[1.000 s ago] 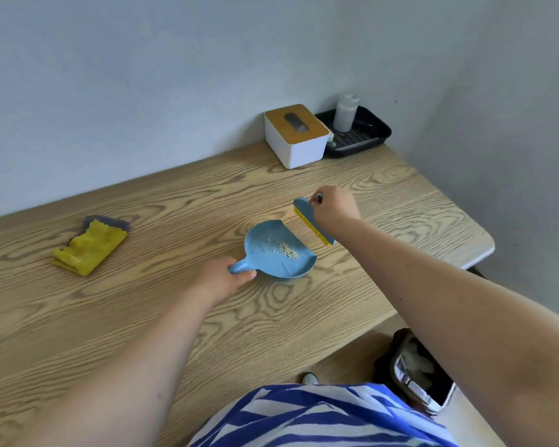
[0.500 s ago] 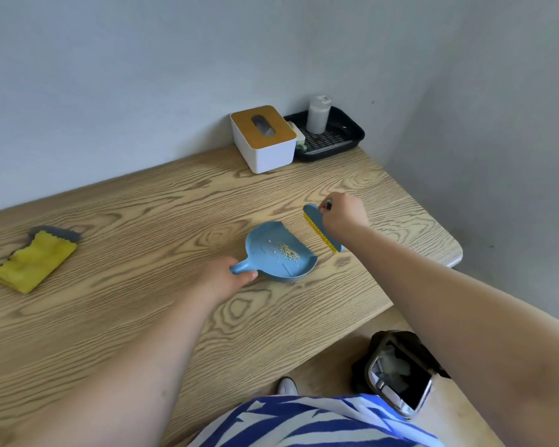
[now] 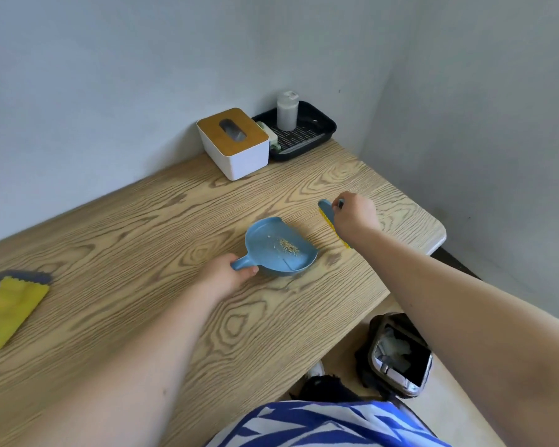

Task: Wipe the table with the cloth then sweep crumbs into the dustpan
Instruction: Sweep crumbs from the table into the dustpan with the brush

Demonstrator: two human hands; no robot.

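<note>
A blue dustpan [image 3: 281, 253] lies on the wooden table [image 3: 142, 285] with a small heap of crumbs [image 3: 288, 246] inside it. My left hand [image 3: 226, 277] grips its short handle. My right hand [image 3: 355, 216] grips a small blue brush with yellow bristles [image 3: 328, 217], held a little to the right of the pan's open side, apart from it. A folded yellow cloth [image 3: 8, 312] with a grey edge lies at the far left of the table.
A white tissue box with a wooden lid [image 3: 234, 143] and a black tray [image 3: 304, 133] holding a white bottle [image 3: 287, 110] stand at the back corner. An open bin [image 3: 397, 354] sits on the floor under the table's right edge.
My right hand has carried the brush to the right, away from the dustpan. The view has turned rightward, so the cloth sits further left. The dustpan and my left hand stay put.
</note>
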